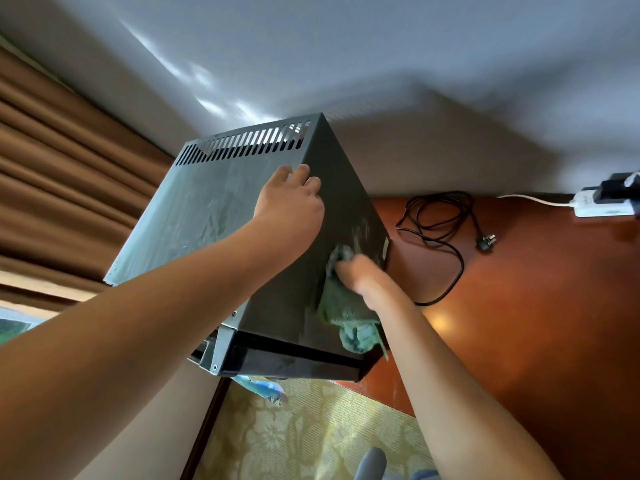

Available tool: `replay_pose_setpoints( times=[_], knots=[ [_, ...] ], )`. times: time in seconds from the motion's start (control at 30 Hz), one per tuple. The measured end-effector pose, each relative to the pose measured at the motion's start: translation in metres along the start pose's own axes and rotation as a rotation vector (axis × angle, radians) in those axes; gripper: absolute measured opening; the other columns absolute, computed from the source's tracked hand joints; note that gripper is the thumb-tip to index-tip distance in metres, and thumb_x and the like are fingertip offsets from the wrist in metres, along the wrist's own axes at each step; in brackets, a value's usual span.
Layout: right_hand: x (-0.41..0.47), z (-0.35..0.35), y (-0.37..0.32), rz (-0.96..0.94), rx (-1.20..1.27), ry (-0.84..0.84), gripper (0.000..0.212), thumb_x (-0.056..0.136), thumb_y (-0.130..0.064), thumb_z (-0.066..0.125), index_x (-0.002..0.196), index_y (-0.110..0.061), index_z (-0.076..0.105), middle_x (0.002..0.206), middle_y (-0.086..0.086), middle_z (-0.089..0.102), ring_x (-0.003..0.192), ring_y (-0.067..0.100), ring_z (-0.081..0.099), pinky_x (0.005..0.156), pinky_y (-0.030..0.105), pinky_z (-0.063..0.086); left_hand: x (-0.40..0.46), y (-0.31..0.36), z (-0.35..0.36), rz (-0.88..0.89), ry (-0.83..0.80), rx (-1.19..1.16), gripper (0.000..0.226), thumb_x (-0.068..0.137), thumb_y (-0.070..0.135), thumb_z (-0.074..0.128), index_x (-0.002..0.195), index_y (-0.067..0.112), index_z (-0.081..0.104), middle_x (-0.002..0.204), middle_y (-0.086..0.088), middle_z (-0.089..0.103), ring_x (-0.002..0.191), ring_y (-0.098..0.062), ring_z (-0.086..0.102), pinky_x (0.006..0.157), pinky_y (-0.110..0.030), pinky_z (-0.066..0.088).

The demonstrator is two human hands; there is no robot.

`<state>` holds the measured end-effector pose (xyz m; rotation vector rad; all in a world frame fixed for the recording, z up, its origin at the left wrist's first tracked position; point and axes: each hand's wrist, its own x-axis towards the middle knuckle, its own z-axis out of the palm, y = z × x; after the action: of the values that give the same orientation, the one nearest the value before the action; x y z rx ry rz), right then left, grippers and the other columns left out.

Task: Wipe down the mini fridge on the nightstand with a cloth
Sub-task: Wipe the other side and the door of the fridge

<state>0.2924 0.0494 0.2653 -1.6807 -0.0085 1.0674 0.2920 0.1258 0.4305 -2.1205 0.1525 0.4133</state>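
Left of the fridge (221, 216) hang brown curtains (69, 188). The fridge is a dark box that sits on the red-brown nightstand (519, 306), against the pale wall (381, 64). Its top looks dusty and streaked, with a row of slots (242, 142) along the back edge. The left hand (289, 202) lies flat on the fridge's top right edge, fingers spread out and holding nothing. Lower on the fridge's dark right side, the right hand (360, 275) presses a green cloth (346, 313) against it, fingers curled around the cloth. The hand is blurry. Part of the cloth hangs down by the fridge's front corner. Right of the fridge, a black cord (446, 244) lies in loops on the nightstand with its plug lying loose. Farther right is a white power strip (602, 206) with a black plug in it.
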Motion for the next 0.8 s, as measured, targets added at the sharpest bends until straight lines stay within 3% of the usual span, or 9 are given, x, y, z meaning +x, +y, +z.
replay_pose_setpoints(
  times=[0.1,0.17,0.27,0.37,0.43,0.5,0.67,0.73,0.8],
  knots=[
    [0.007,-0.008,-0.032,-0.284,0.128,0.22,0.039,0.092,-0.033,0.044,0.127,-0.025,0.06,0.125,0.006,0.065,0.107,0.028,0.061,0.095,0.045,0.051,0.003,0.002,-0.001,-0.002,-0.005,-0.004,0.05,0.102,0.032,0.048,0.15,0.018,0.046,0.162,-0.009,0.029,0.153,-0.032,0.015,0.123,-0.045,0.017],
    [0.018,-0.005,-0.029,-0.358,0.086,0.294,0.049,0.092,-0.038,0.04,0.14,-0.034,0.05,0.133,0.003,0.062,0.118,0.027,0.058,0.1,0.045,0.048,0.004,0.006,-0.001,-0.006,0.0,0.007,0.05,0.102,0.034,0.05,0.149,0.018,0.047,0.16,-0.009,0.033,0.152,-0.031,0.019,0.124,-0.045,0.015],
    [0.041,0.002,0.007,-0.206,0.116,0.289,0.057,0.098,-0.042,0.036,0.153,-0.033,0.032,0.144,0.009,0.052,0.13,0.032,0.051,0.106,0.044,0.043,0.008,0.009,0.0,0.005,0.015,0.018,0.049,0.102,0.031,0.051,0.148,0.014,0.048,0.155,-0.01,0.039,0.149,-0.031,0.026,0.124,-0.044,0.018],
    [0.047,0.001,0.034,0.118,-0.053,0.018,0.052,0.107,-0.026,0.031,0.156,-0.01,0.03,0.153,0.018,0.042,0.138,0.036,0.042,0.111,0.04,0.037,0.015,0.013,-0.001,0.021,0.014,0.015,0.046,0.103,0.03,0.051,0.146,0.014,0.05,0.149,-0.01,0.046,0.142,-0.031,0.035,0.121,-0.043,0.024],
    [0.04,-0.003,0.027,0.119,-0.2,-0.085,0.044,0.107,-0.015,0.033,0.144,0.006,0.043,0.146,0.025,0.047,0.136,0.039,0.044,0.109,0.04,0.038,0.023,0.017,-0.001,0.03,0.001,0.015,0.046,0.102,0.031,0.054,0.145,0.015,0.052,0.146,-0.01,0.049,0.139,-0.03,0.039,0.12,-0.043,0.027],
    [0.042,-0.013,0.009,0.068,-0.177,-0.082,0.046,0.107,-0.019,0.036,0.145,0.004,0.042,0.148,0.023,0.046,0.136,0.037,0.044,0.111,0.041,0.039,0.034,0.02,-0.003,0.05,-0.018,0.012,0.045,0.101,0.032,0.056,0.143,0.016,0.053,0.144,-0.009,0.05,0.136,-0.03,0.041,0.118,-0.043,0.028],
    [0.076,-0.029,-0.016,-0.257,-0.017,0.386,0.061,0.099,-0.037,0.046,0.156,-0.024,0.028,0.138,0.014,0.056,0.122,0.035,0.056,0.1,0.043,0.046,0.06,0.025,-0.007,0.078,-0.025,-0.025,0.038,0.102,0.031,0.049,0.137,0.019,0.056,0.139,-0.005,0.054,0.13,-0.027,0.045,0.114,-0.041,0.032],
    [0.089,-0.029,-0.003,-0.231,-0.02,0.434,0.061,0.103,-0.035,0.041,0.159,-0.025,0.02,0.137,0.016,0.055,0.12,0.036,0.057,0.095,0.041,0.045,0.067,0.027,-0.005,0.084,-0.028,-0.033,0.037,0.102,0.03,0.05,0.137,0.019,0.057,0.138,-0.006,0.054,0.13,-0.027,0.045,0.113,-0.041,0.032],
    [0.104,-0.026,0.02,-0.042,-0.005,0.348,0.055,0.105,-0.031,0.038,0.157,-0.021,0.026,0.139,0.018,0.055,0.123,0.035,0.056,0.096,0.039,0.044,0.074,0.027,-0.002,0.094,-0.033,-0.027,0.038,0.101,0.03,0.052,0.137,0.018,0.057,0.138,-0.006,0.054,0.129,-0.028,0.045,0.112,-0.041,0.033]
  ],
)
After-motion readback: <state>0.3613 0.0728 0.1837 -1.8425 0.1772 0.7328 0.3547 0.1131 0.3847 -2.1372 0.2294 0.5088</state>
